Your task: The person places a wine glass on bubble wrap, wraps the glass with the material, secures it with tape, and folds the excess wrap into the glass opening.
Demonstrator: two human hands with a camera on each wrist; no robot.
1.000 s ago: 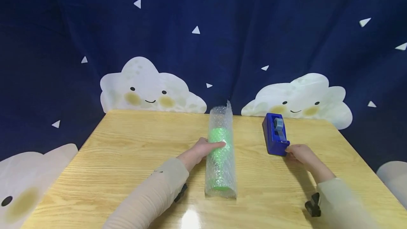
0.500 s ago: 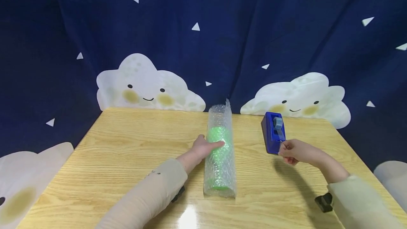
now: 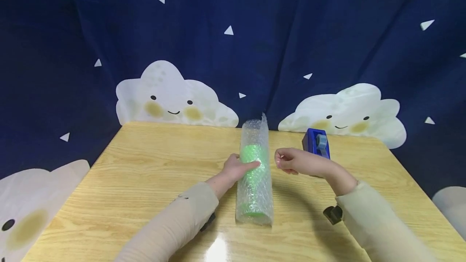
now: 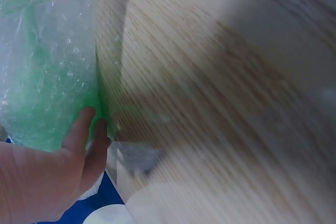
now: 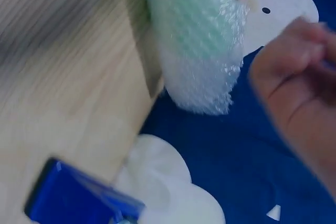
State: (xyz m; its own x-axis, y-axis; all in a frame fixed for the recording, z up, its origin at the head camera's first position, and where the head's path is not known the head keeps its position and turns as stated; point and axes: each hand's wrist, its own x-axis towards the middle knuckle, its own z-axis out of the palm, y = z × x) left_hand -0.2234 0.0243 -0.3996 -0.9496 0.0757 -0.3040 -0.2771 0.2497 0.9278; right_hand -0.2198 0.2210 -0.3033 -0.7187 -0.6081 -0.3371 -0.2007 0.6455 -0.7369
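Note:
A roll of bubble wrap (image 3: 254,201) lies lengthwise on the table. Through it shows a green thing, wide toward the far end, narrowing to a stem, with a green base nearest me. My left hand (image 3: 236,169) holds the roll from the left, thumb across the top and fingers down its side. Just right of the roll, my right hand (image 3: 296,161) is raised, its thumb and forefinger pinching a small clear strip of tape (image 3: 278,164). Behind that hand stands the blue tape dispenser (image 3: 309,142), partly hidden by it. The dispenser (image 5: 79,198) also shows in the right wrist view.
The wooden table (image 3: 164,153) reaches back to a dark blue curtain (image 3: 204,31) with printed clouds and triangles. A loose edge of the wrap sticks up at the roll's far end. Bright glare falls on the front of the tabletop.
My right hand has pulled away from the tape dispenser's front, risen and moved left to beside the bubble-wrapped roll. The left hand keeps its hold in the same place.

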